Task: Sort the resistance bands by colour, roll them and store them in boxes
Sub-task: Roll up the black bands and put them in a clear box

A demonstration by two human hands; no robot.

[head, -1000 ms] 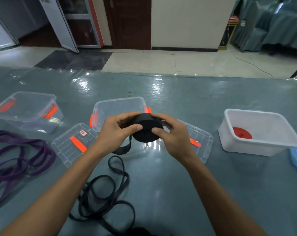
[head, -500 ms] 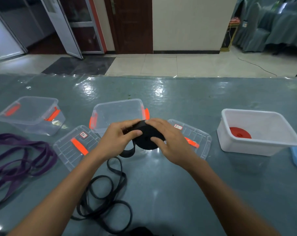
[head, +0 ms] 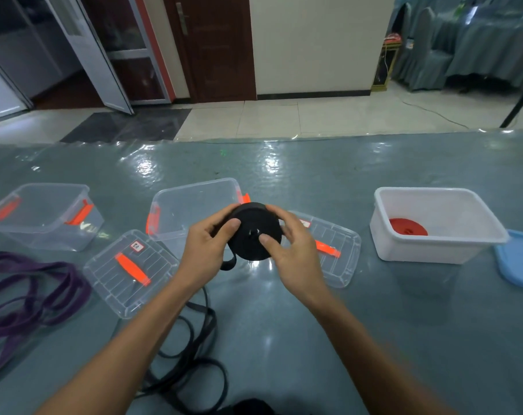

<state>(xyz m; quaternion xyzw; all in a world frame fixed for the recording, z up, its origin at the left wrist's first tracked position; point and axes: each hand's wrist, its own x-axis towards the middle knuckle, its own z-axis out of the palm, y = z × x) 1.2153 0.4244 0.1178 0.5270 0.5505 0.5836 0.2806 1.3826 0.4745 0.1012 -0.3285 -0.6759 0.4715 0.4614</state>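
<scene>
Both grips are clamped on the black roll [head: 254,235], held on edge in front of the person. The left hand [head: 204,253] curls round its left side, and the right hand [head: 294,250] pinches its right side with the thumb near the centre hole. The tail [head: 228,264] hangs from the roll's lower left, above loose black loops [head: 191,333] on the worktop [head: 404,324]. Just behind the roll stands an open clear box [head: 194,187], with a lid [head: 131,274] lower left and another lid [head: 341,259] to the right. Purple bands [head: 29,295] lie far left. A white box [head: 418,250] at right holds a red roll [head: 407,227].
</scene>
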